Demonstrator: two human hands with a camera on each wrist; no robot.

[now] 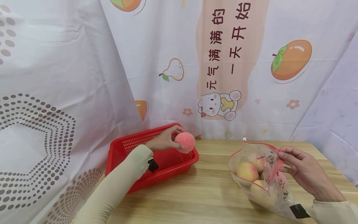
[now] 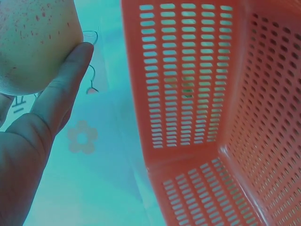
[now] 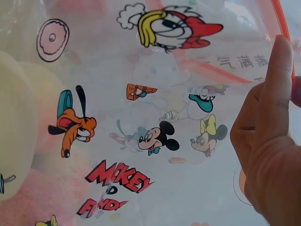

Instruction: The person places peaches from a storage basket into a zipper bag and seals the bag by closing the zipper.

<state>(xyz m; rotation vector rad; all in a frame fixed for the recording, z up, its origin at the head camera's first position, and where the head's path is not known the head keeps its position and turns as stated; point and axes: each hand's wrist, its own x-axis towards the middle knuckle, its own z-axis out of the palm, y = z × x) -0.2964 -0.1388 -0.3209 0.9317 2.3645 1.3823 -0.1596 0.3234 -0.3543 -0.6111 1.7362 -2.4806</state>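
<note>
A pink peach (image 1: 185, 142) is gripped in my left hand (image 1: 165, 139), above the right end of a red plastic basket (image 1: 170, 171). From the left wrist view, fingers curl against the underside of the peach (image 2: 35, 44), beside the basket's slotted wall (image 2: 183, 75). On the right, my right hand (image 1: 307, 169) pinches the red zip edge of a clear zip bag (image 1: 268, 186) and holds its mouth apart. Inside the bag lie several yellow and pink peaches (image 1: 247, 171). Cartoon prints cover the plastic in the right wrist view, where thumb and fingers (image 3: 277, 94) meet at the red rim.
Both basket and bag stand on a light wooden table (image 1: 212, 183). Behind them hangs a white curtain (image 1: 173, 102) with fruit prints and lettering. Another patterned cloth (image 1: 56, 77) hangs along the left side. The slider (image 1: 244, 139) sits at the bag's far corner.
</note>
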